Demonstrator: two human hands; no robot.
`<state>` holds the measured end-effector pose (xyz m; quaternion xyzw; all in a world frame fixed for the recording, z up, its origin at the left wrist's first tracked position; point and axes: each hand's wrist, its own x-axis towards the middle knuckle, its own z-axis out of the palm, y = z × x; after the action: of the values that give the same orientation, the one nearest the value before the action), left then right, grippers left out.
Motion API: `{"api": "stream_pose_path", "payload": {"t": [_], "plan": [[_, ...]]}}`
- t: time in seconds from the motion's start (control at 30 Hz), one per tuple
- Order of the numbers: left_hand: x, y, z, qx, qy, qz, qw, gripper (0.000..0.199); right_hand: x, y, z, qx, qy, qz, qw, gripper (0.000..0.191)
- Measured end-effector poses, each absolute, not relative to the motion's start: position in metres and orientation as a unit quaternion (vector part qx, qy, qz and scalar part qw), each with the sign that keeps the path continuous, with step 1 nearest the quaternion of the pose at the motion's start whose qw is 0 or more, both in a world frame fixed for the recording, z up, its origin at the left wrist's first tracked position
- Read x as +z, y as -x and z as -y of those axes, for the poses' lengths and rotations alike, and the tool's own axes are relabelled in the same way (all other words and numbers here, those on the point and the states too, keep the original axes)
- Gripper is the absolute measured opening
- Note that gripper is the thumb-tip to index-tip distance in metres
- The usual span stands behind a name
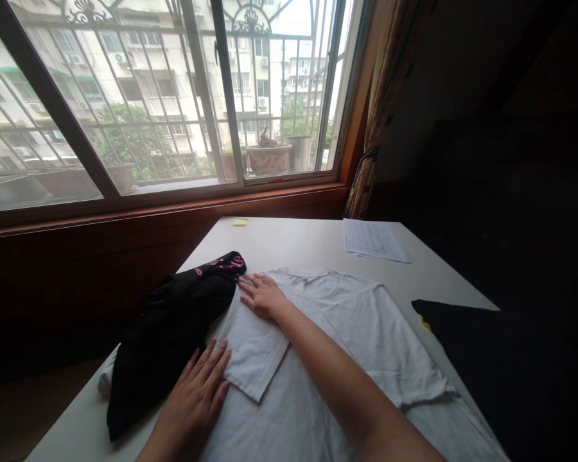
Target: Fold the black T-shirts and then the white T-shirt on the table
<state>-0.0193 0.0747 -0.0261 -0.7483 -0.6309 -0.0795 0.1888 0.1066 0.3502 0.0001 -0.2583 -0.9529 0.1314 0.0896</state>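
A white T-shirt (347, 327) lies spread over the table, its collar toward the window. Its left sleeve is folded inward over the body, with the sleeve's hem in the middle. My right hand (261, 295) rests flat with fingers extended on the upper left of the shirt, near the shoulder fold; my right forearm crosses over the shirt. Lower down, my left hand (200, 385) lies with its fingers stretched along the shirt's left folded edge. Right beside both hands is a black garment (173, 327) with pink lettering, bunched on the table's left side.
A white table (289, 240) stands below a barred window (173, 96). Printed papers (376, 240) and a yellow sticky note (239, 222) lie at its far end. Dark cloth (467, 340) covers part of the right edge. A patterned curtain (383, 96) hangs beside the window.
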Motion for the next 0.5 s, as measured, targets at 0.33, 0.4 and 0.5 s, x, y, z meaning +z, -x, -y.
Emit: {"api": "stream_pose_path", "payload": {"t": [0.33,0.4,0.5], "plan": [[-0.032,0.016,-0.070,-0.062,0.734,0.642,0.214,0.065,-0.004,-0.092,-0.355,0.163,0.313,0.934,0.058,0.064],[-0.023,0.018,-0.072,-0.055,0.744,0.634,0.202,0.062,-0.005,-0.091,-0.356,0.167,0.319,0.931,0.055,0.065],[-0.001,0.017,-0.086,-0.046,0.769,0.616,0.166,0.049,-0.008,-0.090,-0.359,0.173,0.314,0.932,0.059,0.064]]}}
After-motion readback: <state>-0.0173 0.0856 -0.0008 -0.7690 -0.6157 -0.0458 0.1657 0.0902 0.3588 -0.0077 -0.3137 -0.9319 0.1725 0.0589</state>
